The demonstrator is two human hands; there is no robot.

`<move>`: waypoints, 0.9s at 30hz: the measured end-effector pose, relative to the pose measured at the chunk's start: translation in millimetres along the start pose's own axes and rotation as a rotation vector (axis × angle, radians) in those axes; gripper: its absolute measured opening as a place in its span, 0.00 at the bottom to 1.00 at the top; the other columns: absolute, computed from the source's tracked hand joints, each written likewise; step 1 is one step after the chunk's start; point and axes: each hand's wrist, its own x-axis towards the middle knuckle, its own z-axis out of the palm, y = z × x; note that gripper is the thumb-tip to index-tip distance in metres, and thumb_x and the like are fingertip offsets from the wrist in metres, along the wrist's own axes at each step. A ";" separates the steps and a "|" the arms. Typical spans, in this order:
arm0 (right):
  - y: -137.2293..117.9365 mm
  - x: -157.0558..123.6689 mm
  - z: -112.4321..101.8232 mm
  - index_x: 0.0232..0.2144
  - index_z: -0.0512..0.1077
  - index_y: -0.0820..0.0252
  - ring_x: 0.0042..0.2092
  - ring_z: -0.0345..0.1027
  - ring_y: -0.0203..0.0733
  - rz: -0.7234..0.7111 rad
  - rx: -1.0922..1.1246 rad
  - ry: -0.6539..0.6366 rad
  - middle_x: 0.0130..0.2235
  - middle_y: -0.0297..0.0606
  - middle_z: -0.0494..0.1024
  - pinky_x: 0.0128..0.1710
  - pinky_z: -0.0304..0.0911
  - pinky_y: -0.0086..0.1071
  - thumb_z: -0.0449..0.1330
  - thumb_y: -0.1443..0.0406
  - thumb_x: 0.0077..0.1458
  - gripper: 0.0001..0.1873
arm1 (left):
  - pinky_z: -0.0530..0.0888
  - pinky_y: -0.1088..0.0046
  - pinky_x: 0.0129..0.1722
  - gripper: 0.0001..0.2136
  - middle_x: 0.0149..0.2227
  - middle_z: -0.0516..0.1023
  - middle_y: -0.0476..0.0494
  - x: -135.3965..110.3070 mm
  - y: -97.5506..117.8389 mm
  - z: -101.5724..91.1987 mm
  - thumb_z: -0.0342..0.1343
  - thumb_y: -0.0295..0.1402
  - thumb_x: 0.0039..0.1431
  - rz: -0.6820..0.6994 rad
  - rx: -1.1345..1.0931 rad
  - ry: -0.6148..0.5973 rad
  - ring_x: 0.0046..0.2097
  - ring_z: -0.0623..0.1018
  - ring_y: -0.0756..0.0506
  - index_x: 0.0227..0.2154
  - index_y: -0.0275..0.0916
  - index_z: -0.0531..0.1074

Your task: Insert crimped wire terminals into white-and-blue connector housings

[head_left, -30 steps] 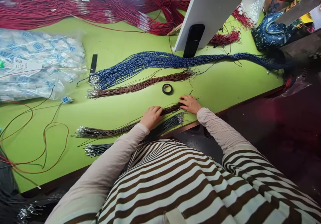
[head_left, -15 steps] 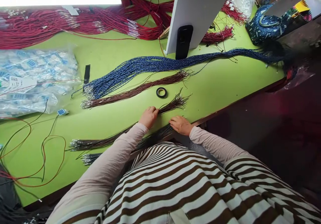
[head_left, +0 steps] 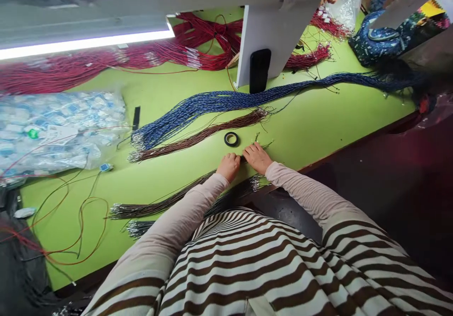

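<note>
Left hand point(head_left: 229, 167), fingers point(head_left: 230, 158) closed over brown wire bundle point(head_left: 159, 205); right hand point(head_left: 256, 158), fingers point(head_left: 247, 149) spread open on it, near black tape roll point(head_left: 231, 139) on tabletop point(head_left: 318, 113)

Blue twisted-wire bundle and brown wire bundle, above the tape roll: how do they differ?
The blue twisted-wire bundle is thicker than the brown wire bundle and runs much farther right, while the brown stops sooner. The blue lies farther from the person; the brown lies nearer, beside the black tape roll. Both lie flat on the green table, with metal terminals bunched at their left ends.
</note>
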 end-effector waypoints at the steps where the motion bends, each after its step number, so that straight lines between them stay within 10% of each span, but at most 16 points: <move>1: -2.6 5.9 -0.7 0.45 0.71 0.68 0.49 0.62 0.50 0.023 -0.020 -0.023 0.44 0.52 0.73 0.57 0.48 0.49 0.42 0.72 0.62 0.19 | 0.68 0.58 0.43 0.15 0.39 0.71 0.30 0.6 -0.2 -0.2 0.44 0.24 0.61 -0.009 -0.009 -0.007 0.42 0.71 0.38 0.49 0.32 0.67; 9: -4.3 18.8 -16.3 0.37 0.74 0.67 0.45 0.64 0.53 -0.020 -0.009 -0.077 0.41 0.53 0.74 0.46 0.57 0.45 0.53 0.69 0.55 0.11 | 0.67 0.56 0.48 0.08 0.45 0.69 0.29 8.0 -0.4 6.0 0.48 0.23 0.58 -0.089 -0.239 0.027 0.48 0.69 0.37 0.38 0.33 0.70; 13: -0.9 16.4 -38.4 0.39 0.74 0.65 0.48 0.63 0.52 -0.057 0.011 -0.094 0.43 0.51 0.74 0.51 0.55 0.48 0.57 0.67 0.53 0.12 | 0.69 0.63 0.41 0.04 0.32 0.72 0.39 17.1 -1.5 8.2 0.49 0.25 0.58 -0.117 -0.482 -0.011 0.37 0.71 0.42 0.32 0.35 0.68; 19: 66.3 -28.2 -71.8 0.54 0.66 0.53 0.54 0.62 0.49 0.158 0.334 0.398 0.53 0.41 0.70 0.57 0.56 0.47 0.51 0.60 0.60 0.20 | 0.64 0.74 0.26 0.10 0.21 0.61 0.54 5.1 -21.9 -20.7 0.52 0.40 0.56 -0.103 -0.912 -0.089 0.24 0.63 0.51 0.27 0.38 0.63; 22: 88.6 -33.0 -55.1 0.54 0.67 0.59 0.44 0.68 0.48 0.291 0.367 0.438 0.46 0.48 0.74 0.47 0.64 0.44 0.38 0.66 0.63 0.24 | 0.58 0.77 0.19 0.17 0.19 0.56 0.57 -6.9 -30.4 -43.0 0.51 0.51 0.54 -0.081 -1.106 -0.150 0.19 0.58 0.54 0.31 0.40 0.60; 27: 53.5 35.7 -10.0 0.46 0.73 0.56 0.47 0.68 0.41 0.087 0.448 0.278 0.45 0.40 0.75 0.50 0.65 0.34 0.52 0.69 0.58 0.16 | 0.50 0.79 0.15 0.25 0.17 0.50 0.60 -12.0 -33.7 -66.4 0.53 0.60 0.48 -0.068 -1.296 -0.241 0.17 0.51 0.56 0.29 0.42 0.55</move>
